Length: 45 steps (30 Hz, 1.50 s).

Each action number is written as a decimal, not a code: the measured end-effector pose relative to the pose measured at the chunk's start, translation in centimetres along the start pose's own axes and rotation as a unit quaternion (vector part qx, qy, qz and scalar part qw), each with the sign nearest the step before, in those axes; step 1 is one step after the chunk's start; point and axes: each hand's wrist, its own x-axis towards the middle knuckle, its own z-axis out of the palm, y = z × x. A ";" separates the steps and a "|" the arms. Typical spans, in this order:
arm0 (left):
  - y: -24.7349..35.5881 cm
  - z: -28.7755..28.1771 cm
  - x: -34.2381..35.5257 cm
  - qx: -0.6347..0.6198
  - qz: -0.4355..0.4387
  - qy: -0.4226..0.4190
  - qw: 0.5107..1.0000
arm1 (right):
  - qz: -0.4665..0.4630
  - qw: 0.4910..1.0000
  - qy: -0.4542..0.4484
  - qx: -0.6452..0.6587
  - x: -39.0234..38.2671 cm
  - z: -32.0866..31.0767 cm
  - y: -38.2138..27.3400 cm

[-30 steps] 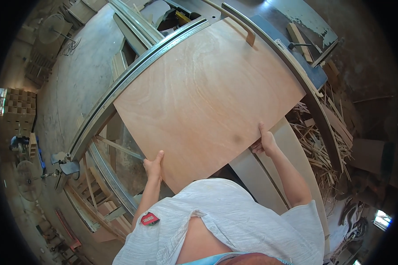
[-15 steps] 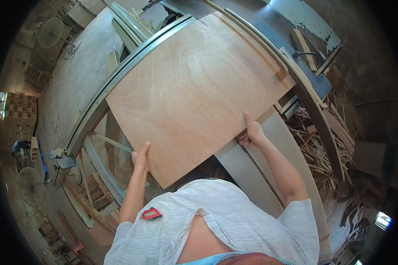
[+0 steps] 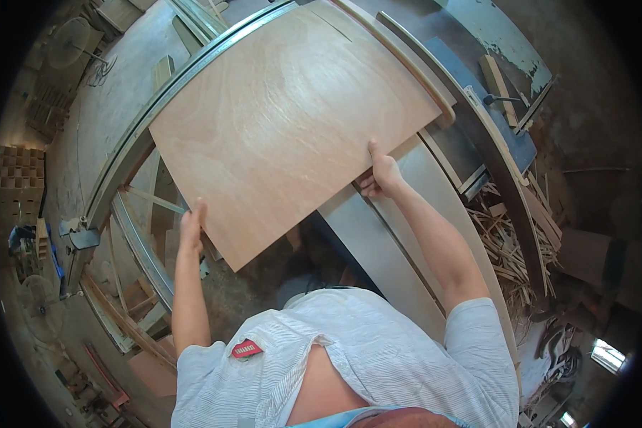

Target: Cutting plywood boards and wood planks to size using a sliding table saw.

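Observation:
A large, smooth plywood sheet [image 3: 285, 128] lies across a saw-table-like machine in front of me. My left hand [image 3: 192, 227] grips its left edge close to the near corner, thumb on top and fingers hidden beneath. On the near right edge, my right hand [image 3: 383, 173] holds the sheet with its thumb above and curled fingers below. A thin dark slit [image 3: 328, 25] runs into the sheet at its far end. Along the sheet's right side lies a long wooden guide strip [image 3: 406, 60]. A metal rail [image 3: 185, 78] passes by its far left side.
Grey table panels [image 3: 389, 264] extend under my right forearm. To the right, a dark curved-looking rail [image 3: 503, 157] borders a blue surface [image 3: 467, 78] with a wood block [image 3: 498, 89]. Wood offcuts [image 3: 510, 228] are heaped beyond it. A metal frame [image 3: 143, 246] stands at left.
The plywood sheet has moved away from me and a little left, both hands going with it. The slit at its far end shows longer. A gap has opened between sheet and guide strip near its end.

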 end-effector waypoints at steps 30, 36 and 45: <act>-18.0 -4.3 -5.9 0.563 0.119 0.200 0.793 | -0.074 0.996 0.021 -0.048 -0.5 0.1 4.4; -17.8 -4.4 -6.3 0.566 0.130 0.206 0.787 | -0.071 0.996 0.018 -0.044 -1.0 0.2 4.6; -16.8 -4.4 -7.4 0.574 0.137 0.208 0.780 | -0.026 0.998 0.024 -0.042 -0.1 0.6 4.3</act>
